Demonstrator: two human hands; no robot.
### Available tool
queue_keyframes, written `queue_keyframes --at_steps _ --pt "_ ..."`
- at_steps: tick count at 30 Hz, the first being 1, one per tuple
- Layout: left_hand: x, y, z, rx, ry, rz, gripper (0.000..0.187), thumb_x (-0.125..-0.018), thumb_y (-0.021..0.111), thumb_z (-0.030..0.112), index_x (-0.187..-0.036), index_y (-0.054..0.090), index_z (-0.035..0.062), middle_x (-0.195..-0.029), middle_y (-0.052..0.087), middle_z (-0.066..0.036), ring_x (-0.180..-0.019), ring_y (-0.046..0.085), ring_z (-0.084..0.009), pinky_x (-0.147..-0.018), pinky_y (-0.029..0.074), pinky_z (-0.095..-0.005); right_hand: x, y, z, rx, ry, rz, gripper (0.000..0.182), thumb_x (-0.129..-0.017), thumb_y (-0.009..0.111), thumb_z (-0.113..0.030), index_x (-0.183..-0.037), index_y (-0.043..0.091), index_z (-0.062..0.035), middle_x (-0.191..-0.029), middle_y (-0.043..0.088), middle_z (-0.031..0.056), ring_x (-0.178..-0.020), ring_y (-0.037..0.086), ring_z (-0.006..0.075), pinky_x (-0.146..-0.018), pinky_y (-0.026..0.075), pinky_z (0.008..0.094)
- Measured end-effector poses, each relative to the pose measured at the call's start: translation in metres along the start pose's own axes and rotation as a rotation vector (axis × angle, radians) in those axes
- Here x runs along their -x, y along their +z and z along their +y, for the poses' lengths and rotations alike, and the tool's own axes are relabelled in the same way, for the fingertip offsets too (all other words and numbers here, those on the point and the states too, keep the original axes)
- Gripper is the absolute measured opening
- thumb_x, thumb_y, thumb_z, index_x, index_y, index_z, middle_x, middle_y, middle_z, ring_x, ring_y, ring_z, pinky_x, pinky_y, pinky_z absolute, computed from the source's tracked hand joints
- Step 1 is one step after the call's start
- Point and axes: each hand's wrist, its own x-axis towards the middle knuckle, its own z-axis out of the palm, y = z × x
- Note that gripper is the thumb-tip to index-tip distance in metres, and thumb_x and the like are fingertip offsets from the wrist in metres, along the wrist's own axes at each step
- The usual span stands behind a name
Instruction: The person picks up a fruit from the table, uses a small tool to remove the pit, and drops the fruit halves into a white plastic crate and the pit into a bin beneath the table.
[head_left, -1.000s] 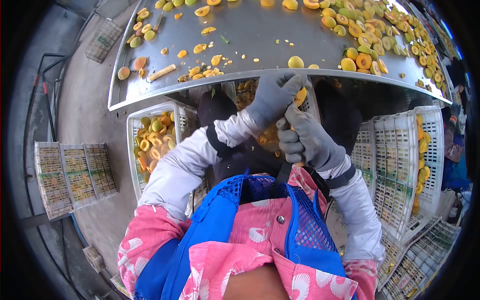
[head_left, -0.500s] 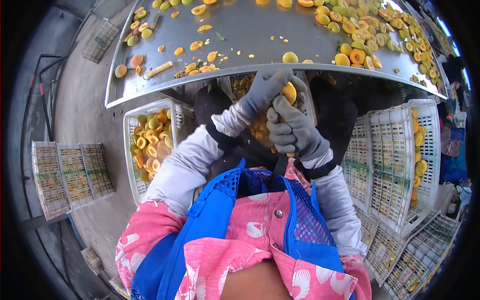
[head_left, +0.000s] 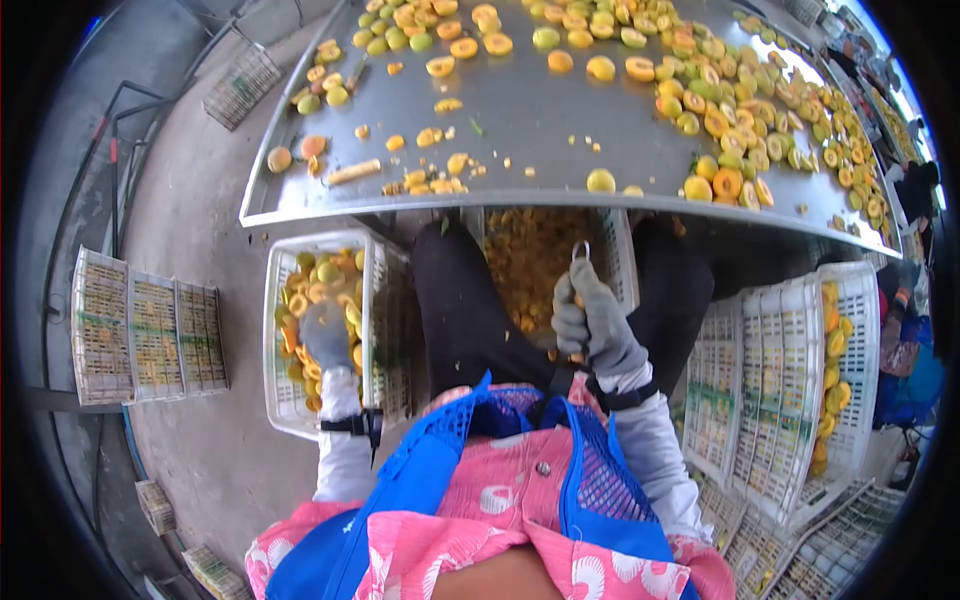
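My left hand (head_left: pixel 325 336), in a grey glove, is over the fruit in the white plastic crate (head_left: pixel 272 375) on the left. Motion blurs its fingers, and any fruit in them is hidden. Halved yellow stone fruit (head_left: pixel 352 315) fills that crate. In front of my body, my gloved right hand (head_left: pixel 603 322) is closed round the handle of a pitting tool (head_left: pixel 581 250). The tool's metal loop points up past the thumb. Below it, between my knees, stands a crate (head_left: pixel 622 262) holding brownish-orange pits and scraps (head_left: pixel 535 255).
Ahead is a metal table (head_left: pixel 520 110) with a raised rim, bearing many fruit halves (head_left: pixel 735 125) and a wooden-handled tool (head_left: pixel 353 171). Stacked crates (head_left: pixel 775 370) stand on the right; another crate (head_left: pixel 150 330) is at far left. A person (head_left: pixel 915 190) is at the far right.
My hands were together around a yellow fruit near the table edge. The left has moved left and down to the fruit crate; the right has drawn back slightly with the tool.
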Motion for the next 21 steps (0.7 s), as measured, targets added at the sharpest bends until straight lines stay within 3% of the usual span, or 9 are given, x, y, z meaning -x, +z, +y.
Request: queue_keyframes --at_steps 4,5,8,10,14,17,18,19,21 --pt "-0.023 0.013 0.04 0.195 0.07 -0.023 0.02 -0.087 0.065 0.018 -0.097 0.07 0.0014 -0.09 0.069 -0.013 -0.087 0.064 -0.0268 -0.077 0.05 -0.0362 -0.016 -0.014 0.009 0.032 0.064 0.148 0.047 -0.098 0.042 -0.058 -0.086 0.046 -0.0127 -0.06 0.03 -0.0066 -0.046 0.029 0.006 -0.043 0.029 0.0238" --pt "-0.038 0.045 0.043 0.081 0.469 0.01 0.02 -0.088 0.063 0.017 -0.099 0.069 0.0016 -0.094 0.069 -0.013 -0.087 0.065 -0.0265 -0.079 0.05 -0.035 -0.016 -0.018 0.012 0.043 0.081 0.161 0.045 -0.098 0.043 -0.058 -0.087 0.046 -0.014 -0.06 0.029 -0.0068 -0.047 0.029 0.006 -0.044 0.029 0.0239" --pt "-0.058 0.052 0.187 0.309 0.306 -0.296 0.027 -0.09 0.062 0.021 -0.11 0.067 0.0043 -0.096 0.069 -0.016 -0.093 0.066 -0.0297 -0.084 0.05 -0.035 -0.012 -0.029 0.017 0.058 0.039 0.208 0.047 -0.099 0.042 -0.055 -0.089 0.048 -0.0096 -0.061 0.037 -0.0045 -0.046 0.035 0.0078 -0.044 0.036 0.0259" --pt "-0.106 0.096 0.219 0.3 0.513 -0.29 0.032 -0.09 0.063 0.028 -0.112 0.066 0.0051 -0.095 0.068 -0.017 -0.09 0.066 -0.0318 -0.082 0.051 -0.038 -0.013 -0.047 0.023 -0.04 0.051 0.253 0.046 -0.099 0.044 -0.054 -0.089 0.048 -0.0093 -0.06 0.038 -0.0037 -0.046 0.036 0.0085 -0.044 0.036 0.0263" --pt "-0.258 0.222 0.247 0.553 0.019 -0.641 0.039 -0.098 0.051 0.039 -0.11 0.06 0.0025 -0.084 0.067 -0.009 -0.062 0.063 -0.0211 -0.055 0.052 -0.0325 -0.021 -0.054 0.011 -0.053 0.155 0.367 0.042 -0.098 0.044 -0.055 -0.088 0.043 -0.0146 -0.058 0.032 -0.0045 -0.048 0.034 0.0079 -0.046 0.031 0.0251" --pt "-0.334 0.275 0.256 0.605 -0.308 -0.623 0.059 -0.093 0.053 0.051 -0.121 0.052 -0.0017 -0.089 0.067 -0.017 -0.067 0.066 -0.0274 -0.061 0.055 -0.0386 -0.026 -0.086 0.041 0.249 -0.025 0.224 0.037 -0.1 0.046 -0.047 -0.091 0.047 -0.0121 -0.065 0.039 -0.0019 -0.05 0.04 0.0088 -0.046 0.036 0.0278" --pt "-0.376 0.304 0.249 0.02 0.29 -0.455 0.059 -0.091 0.056 0.05 -0.121 0.052 -0.0015 -0.088 0.067 -0.017 -0.068 0.067 -0.0282 -0.063 0.055 -0.0385 -0.03 -0.102 0.064 0.9 -0.355 0.284 0.023 -0.094 0.057 -0.03 -0.096 0.052 -0.0077 -0.079 0.051 0.0037 -0.06 0.053 0.0168 -0.058 0.047 0.0356" --pt "-0.398 0.33 0.244 -0.562 0.872 -0.239 0.059 -0.089 0.059 0.048 -0.12 0.053 -0.0013 -0.087 0.068 -0.016 -0.069 0.067 -0.029 -0.065 0.055 -0.0383 -0.035 -0.103 0.059 0.893 -0.335 0.298 0.023 -0.094 0.057 -0.03 -0.096 0.052 -0.0077 -0.079 0.051 0.0037 -0.06 0.053 0.0168 -0.058 0.047 0.0356" --pt "-0.34 0.286 0.334 -0.166 0.135 -0.509 0.054 -0.083 0.067 0.041 -0.119 0.055 0.0032 -0.089 0.069 -0.015 -0.074 0.068 -0.0308 -0.07 0.054 -0.039 -0.039 -0.098 0.048 1.295 -0.619 0.099 0.027 -0.084 0.056 -0.005 -0.11 0.053 0.0 -0.091 0.063 0.0093 -0.076 0.06 0.0309 -0.068 0.049 0.0403"
